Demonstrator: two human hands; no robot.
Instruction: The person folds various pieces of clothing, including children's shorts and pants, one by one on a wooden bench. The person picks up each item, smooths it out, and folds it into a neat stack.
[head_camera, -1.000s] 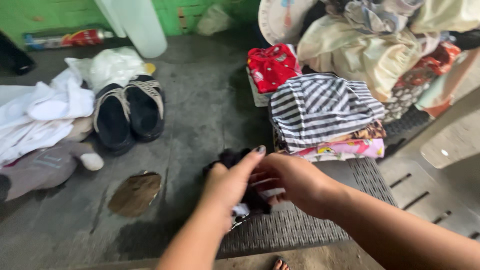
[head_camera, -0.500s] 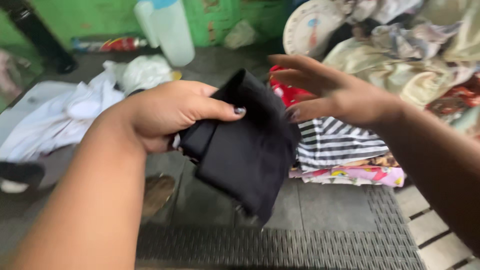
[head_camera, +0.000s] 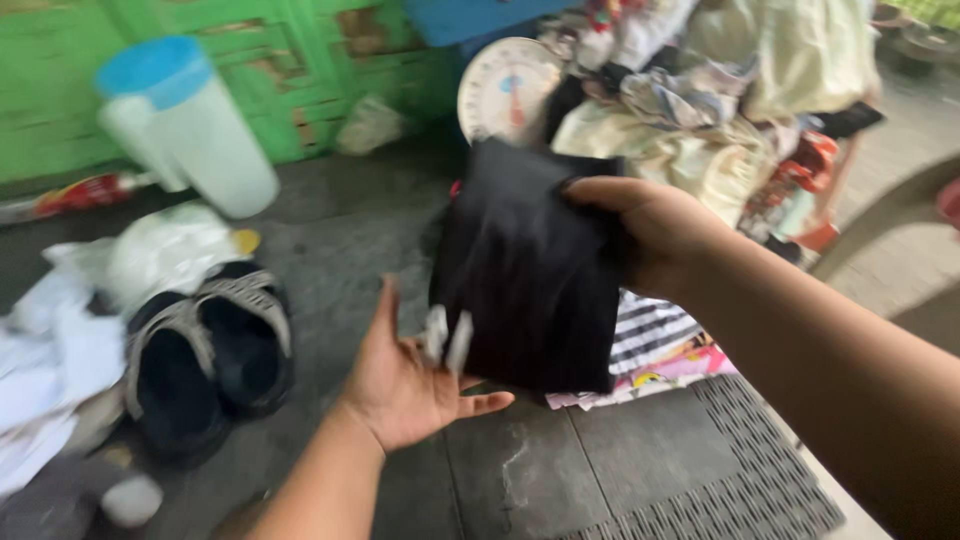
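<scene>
Black folded garment (head_camera: 530, 270) sits dead centre of the view, hanging from the right hand (head_camera: 655, 235), which comes in from about 4 o'clock and has its fingers curled shut over the top right corner of the cloth. The left hand (head_camera: 410, 375) is just under the bottom left edge, at roughly 7 o'clock from the garment, palm up and spread wide open, with a small white tag (head_camera: 445, 340) dangling onto the palm, so it's touching but not gripping anything. Behind the garment, at around 5 o'clock, there's a folded stack with a striped piece (head_camera: 650, 335) on top. Over at 9 o'clock a pair of dark sandals (head_camera: 205, 345) lies on the concrete floor (head_camera: 340, 240), with white cloth (head_camera: 50, 370) beside them. A white jug with a blue lid (head_camera: 185, 125) stands at 10 o'clock, and a round scale dial (head_camera: 505, 85) shows at 12 o'clock, next to a heap of clothes (head_camera: 740, 90).
</scene>
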